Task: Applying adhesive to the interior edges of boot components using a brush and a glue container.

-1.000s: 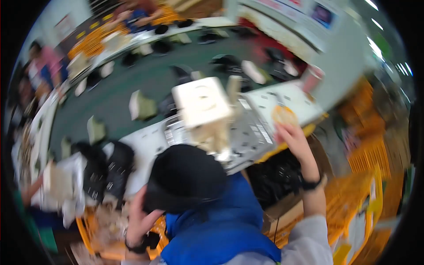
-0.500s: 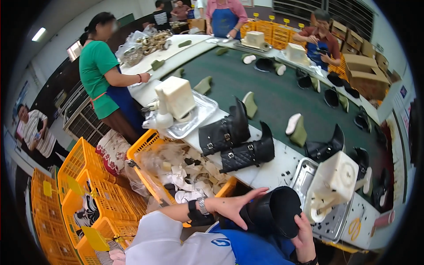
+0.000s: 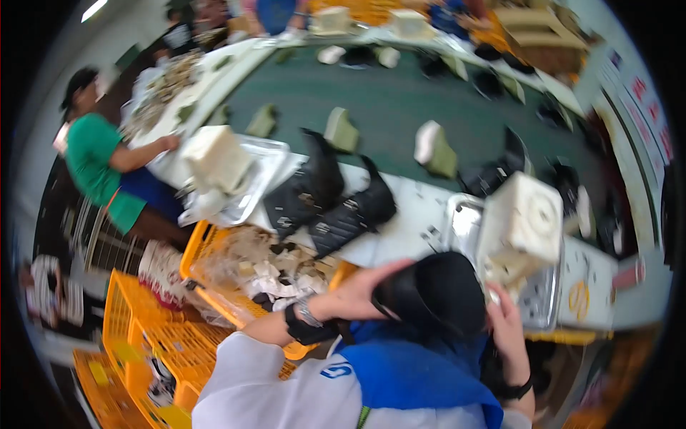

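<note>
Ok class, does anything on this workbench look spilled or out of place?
Mildly: small dark scraps lie loose on the white worktop, left of the right-hand metal tray. They look stray, scattered rather than gathered. The black boot the left hand holds shows no obvious damage, though blur hides detail.

One left hand (image 3: pixel 363 290), one right hand (image 3: pixel 506 320), one black boot (image 3: pixel 439 297) in the left's grasp. Two buckled boots (image 3: pixel 306 191) side by side (dark footwear farther off is too blurred to tally). Four cream boxy containers (image 3: pixel 525 214), two of them near. Two near metal trays (image 3: pixel 466 225), one pair of orange-handled scissors (image 3: pixel 577 300), one pink cylinder (image 3: pixel 629 274), two black wrist straps (image 3: pixel 516 390), one green-shirted co-worker (image 3: pixel 98 164).
</note>
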`<action>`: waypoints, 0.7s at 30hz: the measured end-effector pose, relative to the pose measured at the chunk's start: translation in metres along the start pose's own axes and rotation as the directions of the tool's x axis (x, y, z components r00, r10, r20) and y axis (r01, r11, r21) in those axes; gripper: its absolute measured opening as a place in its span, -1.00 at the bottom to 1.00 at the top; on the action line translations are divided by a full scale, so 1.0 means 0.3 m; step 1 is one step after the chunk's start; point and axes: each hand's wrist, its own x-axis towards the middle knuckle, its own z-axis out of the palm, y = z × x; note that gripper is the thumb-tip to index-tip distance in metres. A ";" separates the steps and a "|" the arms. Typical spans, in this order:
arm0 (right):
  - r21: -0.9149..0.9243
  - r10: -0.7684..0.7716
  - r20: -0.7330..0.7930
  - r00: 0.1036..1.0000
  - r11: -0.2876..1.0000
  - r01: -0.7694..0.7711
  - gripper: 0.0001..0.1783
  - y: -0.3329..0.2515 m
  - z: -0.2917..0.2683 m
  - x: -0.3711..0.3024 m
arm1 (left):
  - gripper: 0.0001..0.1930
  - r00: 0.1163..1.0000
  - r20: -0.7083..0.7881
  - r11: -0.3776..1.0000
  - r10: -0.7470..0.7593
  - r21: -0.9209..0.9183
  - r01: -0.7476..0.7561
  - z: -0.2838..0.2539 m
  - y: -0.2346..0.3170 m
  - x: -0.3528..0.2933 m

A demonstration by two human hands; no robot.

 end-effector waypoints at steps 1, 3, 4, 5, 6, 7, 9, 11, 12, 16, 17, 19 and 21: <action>0.008 -0.048 -0.085 0.995 0.999 0.049 -0.59 0.004 -0.036 -0.019 | -0.17 0.995 -0.034 0.984 -0.090 0.148 0.094 -0.013 0.009 0.006; -0.169 -0.137 -0.303 0.943 0.982 0.088 -0.66 0.023 -0.126 -0.065 | -0.27 0.971 -0.154 0.960 -0.184 0.183 0.211 -0.032 0.014 0.042; -0.232 -0.182 -0.373 0.910 0.968 0.099 -0.70 0.035 -0.176 -0.084 | -0.34 0.926 -0.234 0.935 -0.297 0.127 0.332 -0.039 0.014 0.056; -0.311 -0.187 -0.429 0.884 0.949 0.050 -0.74 0.047 -0.218 -0.099 | -0.38 0.935 -0.241 0.943 -0.261 0.144 0.300 -0.046 0.012 0.070; -0.373 -0.209 -0.475 0.855 0.928 0.020 -0.74 0.065 -0.249 -0.102 | -0.43 0.942 -0.263 0.947 -0.209 0.187 0.262 -0.050 0.009 0.084; -0.435 -0.264 -0.490 0.831 0.900 0.029 -0.73 0.082 -0.271 -0.100 | -0.46 0.944 -0.257 0.967 -0.208 0.088 0.238 -0.046 0.002 0.098; -0.496 -0.265 -0.494 0.828 0.868 -0.018 -0.63 0.101 -0.301 -0.072 | -0.52 0.948 -0.284 0.987 -0.147 0.019 0.159 -0.035 -0.014 0.125; -0.646 -0.364 -0.437 0.822 0.763 -0.006 -0.52 0.105 -0.301 -0.025 | -0.52 0.945 -0.300 0.991 -0.129 -0.006 0.133 -0.024 -0.024 0.144; -0.706 -0.424 -0.395 0.815 0.708 0.027 -0.49 0.105 -0.290 0.003 | -0.52 0.948 -0.290 0.991 -0.133 -0.009 0.136 -0.017 -0.027 0.152; -0.757 -0.502 -0.359 0.787 0.649 0.069 -0.65 0.099 -0.241 0.119 | -0.44 0.963 -0.227 0.989 -0.144 -0.012 0.145 -0.014 -0.021 0.159; -0.785 -0.508 -0.339 0.792 0.617 0.060 -0.68 0.097 -0.241 0.135 | -0.40 0.963 -0.218 0.988 -0.156 -0.020 0.156 -0.018 -0.021 0.158; -0.717 -0.428 -0.379 0.821 0.696 0.032 -0.73 0.100 -0.247 0.147 | -0.37 0.961 -0.211 0.984 -0.177 -0.030 0.175 -0.032 -0.024 0.146; -0.649 -0.369 -0.400 0.839 0.760 0.025 -0.76 0.107 -0.251 0.143 | -0.30 0.944 -0.218 0.967 -0.246 -0.120 0.224 -0.054 -0.030 0.128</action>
